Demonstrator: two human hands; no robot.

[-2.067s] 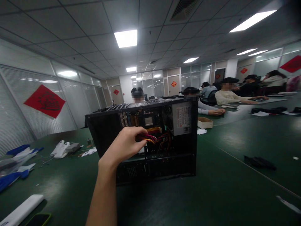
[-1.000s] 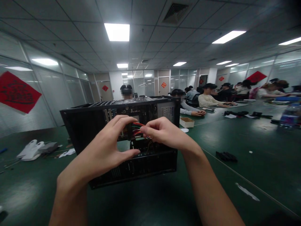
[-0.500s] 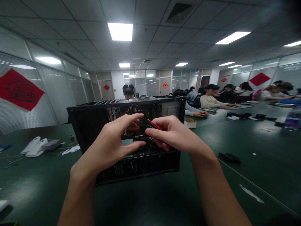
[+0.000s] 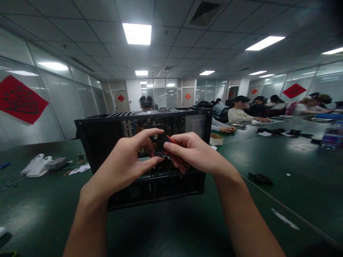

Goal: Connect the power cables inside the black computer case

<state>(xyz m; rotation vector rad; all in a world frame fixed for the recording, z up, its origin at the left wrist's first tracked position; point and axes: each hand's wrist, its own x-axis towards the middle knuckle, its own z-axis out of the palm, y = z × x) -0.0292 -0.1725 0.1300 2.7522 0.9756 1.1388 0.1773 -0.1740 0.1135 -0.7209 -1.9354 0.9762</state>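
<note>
A black computer case [image 4: 93, 142] lies in front of me on the green table, its open side facing me and its circuit board [image 4: 150, 125] showing inside. Before that opening, my left hand [image 4: 131, 151] grips a black cable connector [image 4: 160, 143] between index fingertip above and thumb below. My right hand [image 4: 191, 150] is closed on a bundle of coloured wires [image 4: 173, 140], red and orange among them, right beside the connector. Its thumb tip touches the connector's right edge. Both hands hide part of the board.
White plastic [image 4: 37, 165] and a grey block [image 4: 56, 163] lie at left on the table [image 4: 166, 228]. At right are a small box [image 4: 215, 139], a black item [image 4: 260, 178], a white strip [image 4: 284, 218] and a large bottle [image 4: 332, 135]. Several people sit further back.
My left index finger and thumb have closed onto the connector from above and below. My right hand has shifted slightly left, still holding the wires.
</note>
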